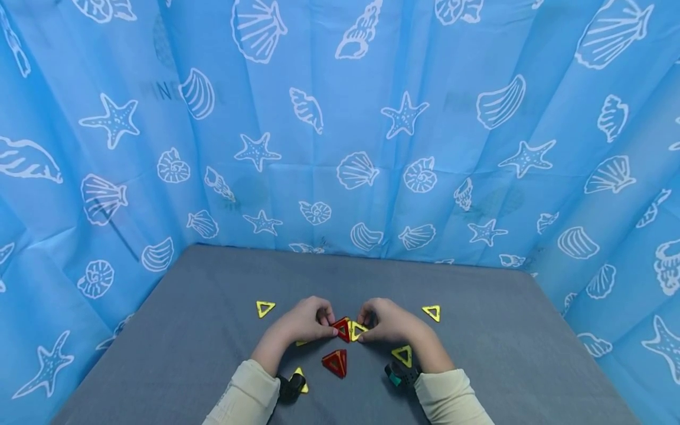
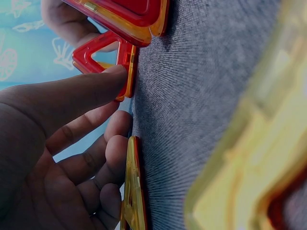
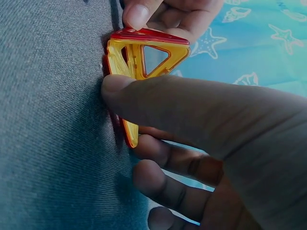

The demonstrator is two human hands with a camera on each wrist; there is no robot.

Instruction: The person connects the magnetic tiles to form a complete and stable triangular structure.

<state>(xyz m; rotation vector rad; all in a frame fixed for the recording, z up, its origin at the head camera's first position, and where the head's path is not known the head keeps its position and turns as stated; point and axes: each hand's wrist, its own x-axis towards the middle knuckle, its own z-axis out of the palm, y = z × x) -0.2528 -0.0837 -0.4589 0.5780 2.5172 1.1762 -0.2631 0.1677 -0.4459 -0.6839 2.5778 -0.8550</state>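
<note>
Near the middle of the grey table stand red and yellow triangular magnetic tiles joined at their edges. My left hand (image 1: pixel 310 320) pinches a red tile (image 2: pixel 93 50) of this group between thumb and fingers. From the other side, my right hand (image 1: pixel 390 321) holds a yellow tile (image 3: pixel 130 135) lying low against the group, its thumb across the tile. In the right wrist view an upright yellow tile (image 3: pixel 165 69) meets the red one along an edge. Closer to me sits a separate red tile cluster (image 1: pixel 335 362), apart from both hands.
Loose yellow triangles lie around: one at far left (image 1: pixel 265 308), one at far right (image 1: pixel 432 312), one by the right wrist (image 1: pixel 402 355), one by the left wrist (image 1: pixel 300 379). Another yellow tile (image 2: pixel 134 187) lies beside the left fingers. A blue shell-patterned curtain (image 1: pixel 329 141) borders the table.
</note>
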